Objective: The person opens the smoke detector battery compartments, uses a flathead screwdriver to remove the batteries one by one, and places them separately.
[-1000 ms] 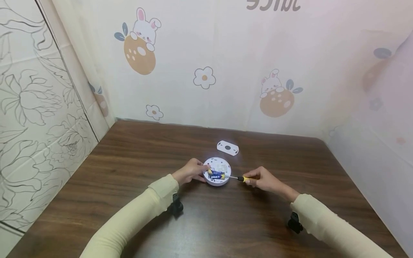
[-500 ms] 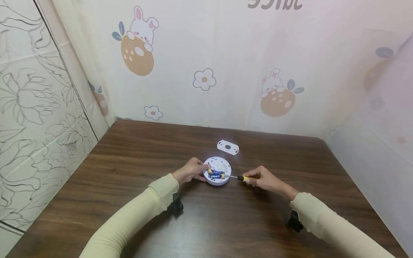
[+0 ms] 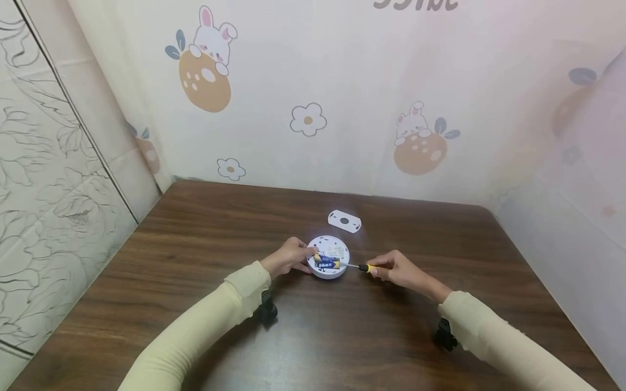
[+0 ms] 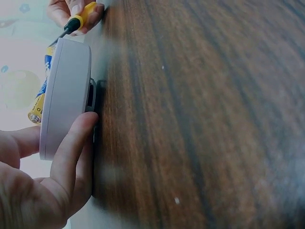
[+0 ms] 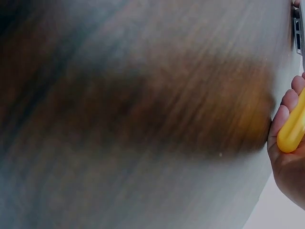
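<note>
1. Left hand (image 3: 292, 255): thumb on top, fingers along the side, gripping the left edge of the round white battery device (image 3: 329, 276), mid-counter.
2. Right hand (image 3: 400, 269): fingers curled tight round a yellow-and-black screwdriver (image 3: 365, 267), shaft aimed left at the batteries (image 3: 329, 264).
3. Blue-and-yellow batteries lie across the device's face; one sits proud in left wrist view. Exact tip contact too small to tell.
4. Step looks like levering at the battery end. Best done with device braced, shaft low, small gentle pushes; a slip could hit the left thumb or scratch contacts.
5. Counter (image 3: 313, 336): dark wood grain, glossy patch in front. White plate with rounded ends (image 3: 344, 221) just behind device.
6. Room: bunny-print backdrop (image 3: 264, 81) behind, line-drawn flower panel (image 3: 58, 179) at left.
</note>
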A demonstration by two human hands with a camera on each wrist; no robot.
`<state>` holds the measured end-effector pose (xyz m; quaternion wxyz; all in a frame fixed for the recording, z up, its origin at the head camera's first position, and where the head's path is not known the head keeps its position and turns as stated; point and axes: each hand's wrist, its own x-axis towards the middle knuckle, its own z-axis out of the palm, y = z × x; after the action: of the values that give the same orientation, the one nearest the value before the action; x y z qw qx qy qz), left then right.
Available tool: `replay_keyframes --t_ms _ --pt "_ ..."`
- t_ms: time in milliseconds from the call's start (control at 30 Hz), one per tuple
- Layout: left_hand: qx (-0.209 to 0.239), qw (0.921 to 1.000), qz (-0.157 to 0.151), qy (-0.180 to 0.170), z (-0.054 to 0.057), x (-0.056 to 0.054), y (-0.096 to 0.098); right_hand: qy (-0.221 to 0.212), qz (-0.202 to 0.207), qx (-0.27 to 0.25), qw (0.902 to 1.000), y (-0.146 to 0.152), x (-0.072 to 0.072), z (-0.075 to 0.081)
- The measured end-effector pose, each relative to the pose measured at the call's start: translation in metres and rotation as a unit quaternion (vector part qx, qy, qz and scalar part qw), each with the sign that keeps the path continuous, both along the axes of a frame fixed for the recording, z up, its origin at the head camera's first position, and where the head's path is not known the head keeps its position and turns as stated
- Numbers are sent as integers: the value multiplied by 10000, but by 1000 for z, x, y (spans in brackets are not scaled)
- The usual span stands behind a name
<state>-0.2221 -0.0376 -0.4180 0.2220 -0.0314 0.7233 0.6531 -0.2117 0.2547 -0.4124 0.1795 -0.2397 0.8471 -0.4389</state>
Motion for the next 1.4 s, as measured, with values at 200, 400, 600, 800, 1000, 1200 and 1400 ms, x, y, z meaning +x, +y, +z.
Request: replay_keyframes --t_ms 200,400,600,800,1000,1200,1400 --pt "26 9998 -39 195 -10 2 -3 205 -83 10 9998 -4 6 -10" --pt "19 9995 -51 324 -20 6 -5 388 -103 -29 9992 -6 12 -21" --pt "-9 9996 -44 294 -17 5 -6 382 -75 -34 9992 -6 10 -19" --pt "58 9996 -70 252 -15 6 -7 320 -46 -69 9995 -6 11 -16" --pt "41 9998 -84 150 -13 7 -7 198 -79 -33 9998 -2 11 -16" --pt "95 9999 -111 65 -12 7 -7 248 -52 -18 9997 0 11 -16" --pt "120 9999 -102 29 -12 7 -7 370 -225 51 9990 4 11 -13"
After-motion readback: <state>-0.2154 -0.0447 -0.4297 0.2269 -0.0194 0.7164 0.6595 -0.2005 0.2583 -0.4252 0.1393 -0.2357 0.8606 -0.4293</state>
